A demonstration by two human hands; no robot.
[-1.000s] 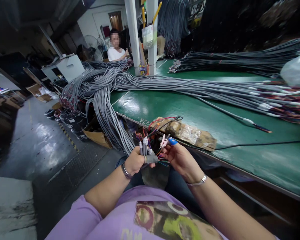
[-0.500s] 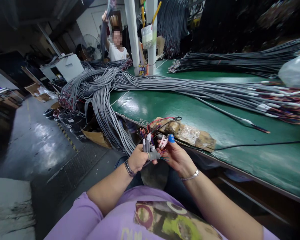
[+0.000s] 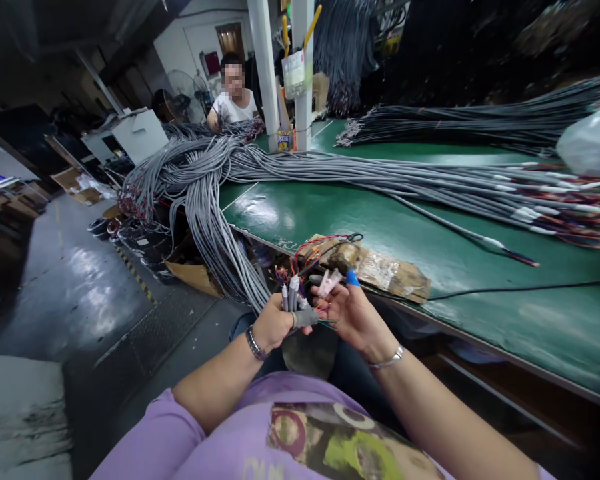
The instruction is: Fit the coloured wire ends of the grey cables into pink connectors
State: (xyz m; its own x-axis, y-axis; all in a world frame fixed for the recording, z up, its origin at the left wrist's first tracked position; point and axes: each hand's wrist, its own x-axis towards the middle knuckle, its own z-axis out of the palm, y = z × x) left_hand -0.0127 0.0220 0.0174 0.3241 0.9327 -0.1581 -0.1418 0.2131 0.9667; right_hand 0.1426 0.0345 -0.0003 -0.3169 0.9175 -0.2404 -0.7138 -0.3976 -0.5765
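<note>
My left hand [image 3: 275, 323] is closed around a bunch of grey cables [image 3: 293, 293]. Their white-banded ends stick up past the fingers, and thin coloured wires fan out at the tips. A grey wrap covers the left thumb, which points right across the bunch. Close by on the right, my right hand [image 3: 355, 317] has its thumb, capped in blue [image 3: 352, 277], spread away from the fingers. A blurred pale pink piece [image 3: 330, 283] shows at those fingers; whether it is a finger wrap or a separate item, I cannot tell. Loose coloured wire ends lie near the right fingertips.
Long grey cables [image 3: 330, 167] run across the green table [image 3: 290, 207] and hang over its left edge. A taped cardboard-like block [image 3: 380, 270] lies at the near edge, beside a black cord [image 3: 505, 289]. Black cables [image 3: 455, 123] lie behind. A person [image 3: 235, 103] is at the far side.
My right thumb and fingers have spread farther apart, and the hand has shifted slightly right. The left grip stays. The person at the back has lowered a raised arm and the cables in it.
</note>
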